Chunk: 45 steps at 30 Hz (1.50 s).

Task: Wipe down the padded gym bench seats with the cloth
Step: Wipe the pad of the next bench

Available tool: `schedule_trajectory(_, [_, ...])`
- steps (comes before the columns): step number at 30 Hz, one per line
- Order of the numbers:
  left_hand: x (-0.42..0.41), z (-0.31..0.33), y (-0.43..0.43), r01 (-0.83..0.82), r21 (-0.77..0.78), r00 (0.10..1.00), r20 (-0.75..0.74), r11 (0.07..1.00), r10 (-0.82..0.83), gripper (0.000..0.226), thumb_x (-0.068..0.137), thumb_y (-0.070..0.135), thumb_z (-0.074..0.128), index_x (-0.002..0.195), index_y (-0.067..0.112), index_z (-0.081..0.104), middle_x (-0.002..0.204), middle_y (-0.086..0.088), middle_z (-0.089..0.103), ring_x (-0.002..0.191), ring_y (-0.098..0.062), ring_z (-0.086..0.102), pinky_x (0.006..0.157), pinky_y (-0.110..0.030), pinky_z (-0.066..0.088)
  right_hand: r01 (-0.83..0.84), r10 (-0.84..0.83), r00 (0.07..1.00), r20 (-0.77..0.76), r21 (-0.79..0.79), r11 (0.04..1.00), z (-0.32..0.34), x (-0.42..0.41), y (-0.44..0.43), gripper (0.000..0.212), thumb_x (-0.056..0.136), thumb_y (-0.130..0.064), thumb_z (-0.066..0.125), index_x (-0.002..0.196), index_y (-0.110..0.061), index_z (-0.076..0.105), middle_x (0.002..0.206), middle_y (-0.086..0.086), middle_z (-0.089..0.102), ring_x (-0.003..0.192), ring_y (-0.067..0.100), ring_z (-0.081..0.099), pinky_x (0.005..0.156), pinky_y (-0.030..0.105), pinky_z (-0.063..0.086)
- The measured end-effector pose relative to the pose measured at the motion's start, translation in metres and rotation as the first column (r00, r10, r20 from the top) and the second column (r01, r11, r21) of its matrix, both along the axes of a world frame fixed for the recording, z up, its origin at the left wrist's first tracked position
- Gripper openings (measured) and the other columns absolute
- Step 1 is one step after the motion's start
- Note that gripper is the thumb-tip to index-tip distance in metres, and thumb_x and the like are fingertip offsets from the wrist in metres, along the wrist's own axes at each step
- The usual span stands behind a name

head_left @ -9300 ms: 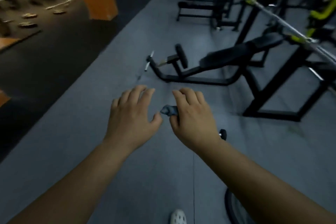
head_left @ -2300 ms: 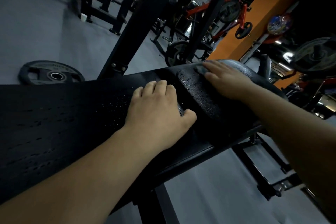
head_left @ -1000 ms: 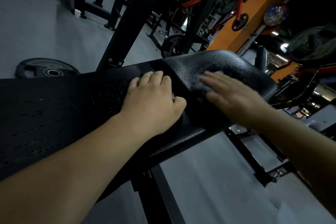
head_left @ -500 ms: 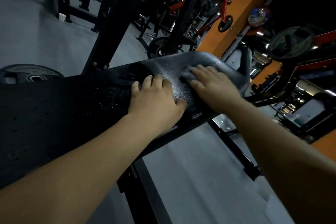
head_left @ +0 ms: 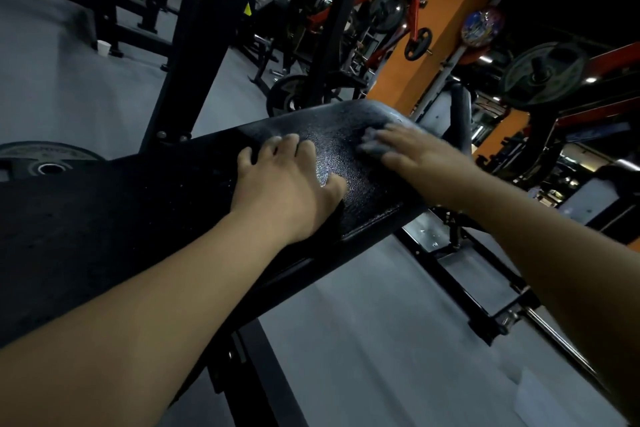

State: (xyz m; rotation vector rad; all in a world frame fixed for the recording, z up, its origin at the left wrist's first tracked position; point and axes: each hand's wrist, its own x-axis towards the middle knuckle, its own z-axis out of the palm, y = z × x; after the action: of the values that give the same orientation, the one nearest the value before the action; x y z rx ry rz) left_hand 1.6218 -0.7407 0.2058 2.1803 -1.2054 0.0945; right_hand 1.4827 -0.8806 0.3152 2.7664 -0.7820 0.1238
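Nearer the far end of the bench pad (head_left: pixel 349 166) now, the flat right hand (head_left: pixel 415 163) presses the cloth (head_left: pixel 371 145); the spread left hand (head_left: pixel 287 191) gives support

Left hand (head_left: pixel 287 184) palm-down, fingers extended; right hand (head_left: pixel 417 156) flat, blurred.

A gym: a padded bench (head_left: pixel 104 218), a black steel rack (head_left: pixel 194 45), a weight plate (head_left: pixel 48 163) on the grey floor (head_left: pixel 363 340).

The bench pad (head_left: pixel 346 163) is black pebbled vinyl with a wet sheen; its frame (head_left: pixel 194 55) is matt black metal.
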Motion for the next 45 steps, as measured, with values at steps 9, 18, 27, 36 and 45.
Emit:
schedule_trajectory(9, [-0.001, -0.001, -0.001, -0.015, -0.010, 0.999, 0.031, 1.000, 0.015, 0.076, 0.090, 0.063, 0.024, 0.152, 0.019, 0.026, 0.163, -0.002, 0.020, 0.150, -0.023, 0.014, 0.120, -0.053, 0.014, 0.001, -0.005, 0.998, -0.063, -0.050, 0.999, -0.015, 0.051, -0.015, 0.059, 0.104, -0.056, 0.027, 0.158, -0.033, 0.022, 0.166, -0.007, 0.015, 0.153, 0.018, 0.011, 0.123, 0.043, 0.010])
schedule_trajectory(18, [0.000, 0.000, -0.003, -0.007, -0.041, 1.000, 0.028, 0.999, 0.008, 0.074, 0.092, 0.063, 0.029, 0.151, 0.019, 0.028, 0.162, -0.003, 0.022, 0.149, -0.024, 0.016, 0.120, -0.053, 0.014, 0.076, -0.083, 0.995, -0.062, -0.108, 0.991, -0.016, 0.094, -0.027, 0.060, 0.104, -0.054, 0.026, 0.158, -0.030, 0.019, 0.167, -0.002, 0.016, 0.153, 0.023, 0.013, 0.122, 0.048, 0.014])
schedule_trajectory(27, [0.002, -0.002, -0.002, 0.002, -0.075, 1.000, 0.007, 0.997, -0.002, 0.070, 0.094, 0.059, 0.029, 0.151, 0.018, 0.030, 0.161, -0.004, 0.024, 0.149, -0.023, 0.017, 0.120, -0.052, 0.013, 0.185, -0.194, 0.979, -0.056, -0.136, 0.973, -0.005, 0.101, -0.035, 0.062, 0.103, -0.057, 0.024, 0.159, -0.031, 0.017, 0.167, 0.000, 0.014, 0.153, 0.026, 0.012, 0.121, 0.051, 0.013])
schedule_trajectory(36, [0.001, -0.002, -0.004, -0.010, -0.086, 1.000, -0.003, 0.996, 0.010, 0.069, 0.095, 0.056, 0.029, 0.151, 0.016, 0.030, 0.161, -0.005, 0.024, 0.149, -0.024, 0.018, 0.120, -0.054, 0.013, 0.231, -0.238, 0.970, -0.037, -0.148, 0.962, 0.003, 0.104, -0.052, 0.062, 0.103, -0.056, 0.025, 0.158, -0.028, 0.021, 0.166, 0.001, 0.020, 0.151, 0.027, 0.018, 0.119, 0.051, 0.020])
schedule_trajectory(45, [0.000, -0.001, 0.000, -0.017, -0.087, 1.000, -0.010, 0.996, 0.016, 0.069, 0.096, 0.054, 0.031, 0.150, 0.013, 0.032, 0.160, -0.006, 0.027, 0.148, -0.023, 0.021, 0.120, -0.052, 0.015, 0.104, -0.114, 0.989, -0.091, -0.103, 0.989, 0.001, 0.067, -0.041, 0.060, 0.104, -0.057, 0.024, 0.159, -0.031, 0.019, 0.167, -0.003, 0.013, 0.153, 0.020, 0.009, 0.124, 0.045, 0.010])
